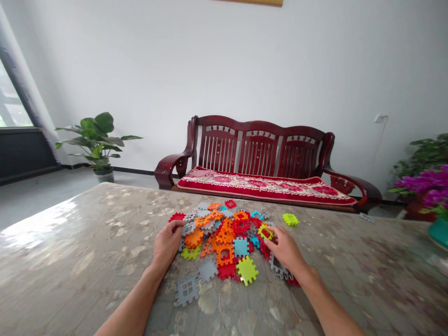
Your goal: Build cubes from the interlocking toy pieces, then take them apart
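Note:
Interlocking plastic tiles with toothed edges lie in a loose pile [224,233] in front of me, in orange, red, grey, blue and lime green. My right hand [283,247], closed at the right side of the pile, pinches a lime-green window tile [265,232] between thumb and fingers. On the pile's left edge rests my left hand [170,242], its fingers curled in beside a grey tile [189,227]; whatever they grip is hidden. A solid lime-green tile [247,270] and a grey window tile [187,290] lie at the near side.
The pile sits on a table with a patterned grey-brown cover [105,261]. Another lime-green tile [290,220] lies apart at the right. Beyond the table stands a dark red wooden bench [259,140]. Purple flowers [425,184] in a teal pot [439,232] are at the right.

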### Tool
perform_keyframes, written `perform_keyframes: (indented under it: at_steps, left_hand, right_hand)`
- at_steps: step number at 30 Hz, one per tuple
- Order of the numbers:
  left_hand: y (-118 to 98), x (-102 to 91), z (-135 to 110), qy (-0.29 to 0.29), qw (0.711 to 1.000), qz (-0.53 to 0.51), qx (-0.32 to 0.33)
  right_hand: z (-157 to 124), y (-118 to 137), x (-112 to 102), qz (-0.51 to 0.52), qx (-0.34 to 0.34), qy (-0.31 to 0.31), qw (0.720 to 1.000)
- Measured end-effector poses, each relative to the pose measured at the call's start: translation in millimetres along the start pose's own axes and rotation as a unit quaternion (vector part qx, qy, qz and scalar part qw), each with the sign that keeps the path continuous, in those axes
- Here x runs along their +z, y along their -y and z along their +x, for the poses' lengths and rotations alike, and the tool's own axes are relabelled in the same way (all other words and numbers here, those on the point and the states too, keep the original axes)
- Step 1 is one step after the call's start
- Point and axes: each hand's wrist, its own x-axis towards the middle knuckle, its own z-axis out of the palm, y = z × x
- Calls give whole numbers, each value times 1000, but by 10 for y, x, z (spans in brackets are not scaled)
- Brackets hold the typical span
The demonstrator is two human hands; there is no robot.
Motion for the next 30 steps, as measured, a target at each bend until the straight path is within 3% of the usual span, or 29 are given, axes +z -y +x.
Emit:
perform_keyframes:
  at_steps: [5,9,13,20,30]
  left_hand:
    - [-11,-5,0,3,1000,1,-6]
    - [-26,-18,-3,1,1000,-2,-4]
    - [-15,-19,1,-1,1000,-1,-3]
    - [29,-1,19,-2,1000,8,-4]
    - [3,-21,9,6,1000,11,-4]
  right_hand:
    - [3,-4,-28,-12,8,-11,1000]
    - [54,-93,-110,-5,33,-58,998]
    - [135,-391,-254,22,124,-159,979]
    - [201,-980,-413,46,237,-326,914]
    - [475,-952,-417,-58,284,-237,927]
